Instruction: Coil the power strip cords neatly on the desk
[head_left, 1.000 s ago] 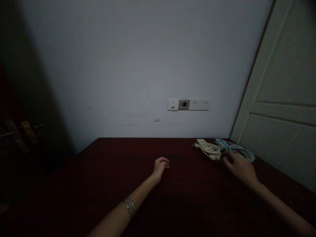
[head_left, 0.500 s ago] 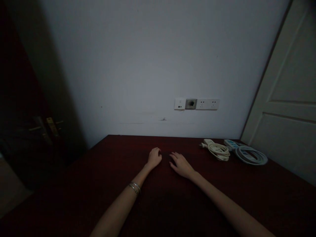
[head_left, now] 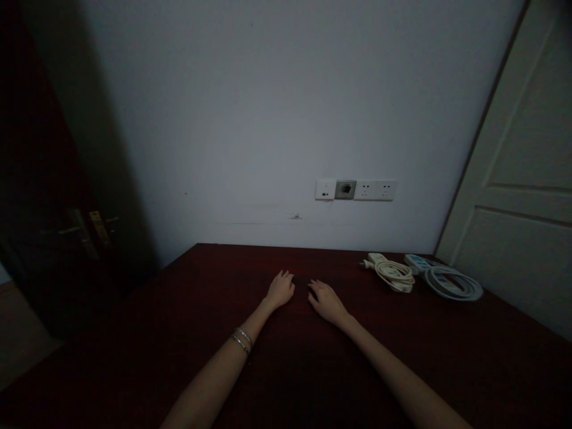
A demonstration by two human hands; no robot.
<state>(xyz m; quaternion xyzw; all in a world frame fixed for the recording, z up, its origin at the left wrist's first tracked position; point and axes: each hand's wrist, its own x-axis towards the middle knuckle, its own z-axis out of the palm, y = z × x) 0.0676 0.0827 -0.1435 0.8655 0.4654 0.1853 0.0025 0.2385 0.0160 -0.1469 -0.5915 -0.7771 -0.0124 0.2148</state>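
Both hands rest side by side on a dark red table (head_left: 179,333) in a dim room. My left hand (head_left: 280,290) lies palm down with its fingers stretched flat and holds nothing; two bangles circle that wrist. My right hand (head_left: 325,300) lies flat just to its right, fingers apart, holding nothing. A cream power strip (head_left: 390,271) with its cord coiled on top lies at the table's back right, well clear of my right hand. Beside it is a white and blue power strip (head_left: 448,279) with a coiled white cord.
A row of wall sockets (head_left: 356,190) sits on the white wall above the table's far edge. A white panelled door (head_left: 518,196) stands at the right. A dark door with a brass handle (head_left: 92,229) is at the left.
My right hand left the power strips at the right and came to rest flat beside my left hand. My left hand uncurled and now lies flat. The view swung slightly left.
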